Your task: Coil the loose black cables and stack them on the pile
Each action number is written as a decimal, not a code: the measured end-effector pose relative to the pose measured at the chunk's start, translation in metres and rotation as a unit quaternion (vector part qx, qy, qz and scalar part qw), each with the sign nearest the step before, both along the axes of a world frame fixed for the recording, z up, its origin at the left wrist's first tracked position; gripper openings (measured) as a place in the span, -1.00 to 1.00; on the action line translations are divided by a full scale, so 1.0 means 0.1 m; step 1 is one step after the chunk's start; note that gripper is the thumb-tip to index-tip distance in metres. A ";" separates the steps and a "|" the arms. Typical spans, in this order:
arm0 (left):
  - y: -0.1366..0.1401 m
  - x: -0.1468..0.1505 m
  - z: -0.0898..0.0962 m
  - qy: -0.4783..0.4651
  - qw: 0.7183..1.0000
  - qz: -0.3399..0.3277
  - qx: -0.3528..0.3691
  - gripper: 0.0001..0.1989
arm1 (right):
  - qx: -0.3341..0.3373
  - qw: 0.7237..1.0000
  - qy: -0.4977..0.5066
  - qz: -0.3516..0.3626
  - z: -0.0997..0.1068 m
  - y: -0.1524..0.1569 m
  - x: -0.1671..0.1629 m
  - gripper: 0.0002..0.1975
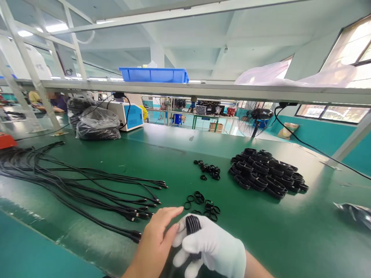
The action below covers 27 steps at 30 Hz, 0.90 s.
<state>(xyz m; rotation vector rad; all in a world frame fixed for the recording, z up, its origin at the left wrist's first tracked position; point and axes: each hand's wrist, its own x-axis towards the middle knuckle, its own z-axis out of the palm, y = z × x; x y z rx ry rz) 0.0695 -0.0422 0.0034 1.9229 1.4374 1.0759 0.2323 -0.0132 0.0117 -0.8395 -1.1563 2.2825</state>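
Note:
At the bottom middle, my right hand [213, 245], in a white glove, is closed around a coiled black cable [193, 225]. The coil's loops show between the gloved thumb and fingers. Close on its left is my bare left hand [159, 239], fingers stretched out and thumb apart, its tips beside the gloved fingertips. I see nothing held in it. Just beyond both hands lie several small black rings [199, 197], and farther back is a second small heap of rings [213, 170]. Left of my hands, loose black cables [116, 204] spread with their metal plugs towards me.
A big pile of coiled black cables [265, 172] sits on the green table [179, 154] at right. A clear plastic bag [97, 121] and a blue-and-white machine [131, 116] stand at back left. Overhead, a shelf [208, 89] carries a blue tray [155, 75]. A fan [255, 117] stands behind.

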 end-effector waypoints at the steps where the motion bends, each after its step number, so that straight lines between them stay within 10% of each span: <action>1: 0.02 0.02 0.00 0.033 0.999 -0.007 0.017 -0.68 | 0.004 1.000 -0.003 0.009 -0.01 -0.01 -0.01 -0.65; 9: 0.08 0.22 -0.16 0.153 0.979 -0.032 0.128 -0.66 | 0.043 0.997 -0.065 0.017 -0.06 -0.02 -0.06 -0.92; 17: 0.47 -0.03 0.21 0.072 0.990 -0.070 -0.096 -0.75 | 0.017 0.986 -0.030 -0.164 0.04 0.10 0.13 -0.74; 20: 0.73 -0.03 0.15 0.103 0.990 -0.028 -0.096 -0.81 | 0.020 0.961 0.000 -0.276 0.04 0.19 0.26 -0.61; 27: 0.89 0.21 -0.11 0.115 0.987 -0.028 -0.111 -0.93 | 0.029 0.960 -0.048 -0.274 0.02 0.21 0.26 -0.58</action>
